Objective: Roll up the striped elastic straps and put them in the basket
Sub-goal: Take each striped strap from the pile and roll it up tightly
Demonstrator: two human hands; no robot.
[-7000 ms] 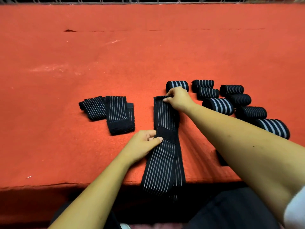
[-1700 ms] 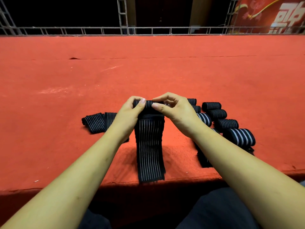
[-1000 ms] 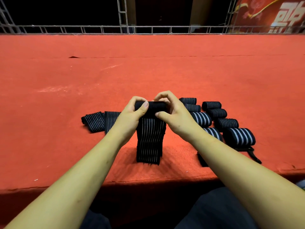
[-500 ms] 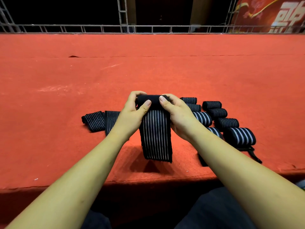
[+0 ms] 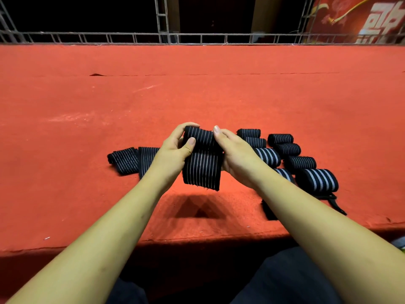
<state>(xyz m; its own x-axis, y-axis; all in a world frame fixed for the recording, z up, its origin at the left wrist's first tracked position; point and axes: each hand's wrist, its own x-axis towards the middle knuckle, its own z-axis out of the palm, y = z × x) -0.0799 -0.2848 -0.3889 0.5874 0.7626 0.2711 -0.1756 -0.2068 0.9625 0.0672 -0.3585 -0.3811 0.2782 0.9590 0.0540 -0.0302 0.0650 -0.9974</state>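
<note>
Left hand [image 5: 175, 153] and right hand [image 5: 235, 154] both clasp half-rolled strap [image 5: 201, 159] above surface [image 5: 197, 102] — tail hangs free, roll kept tight.

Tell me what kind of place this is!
Probably a stage, though I can't be sure: a wide red carpet spreads ahead, a metal frame runs along the back, and a red banner with big letters hangs top right. The left hand and right hand grip a striped strap.
</note>
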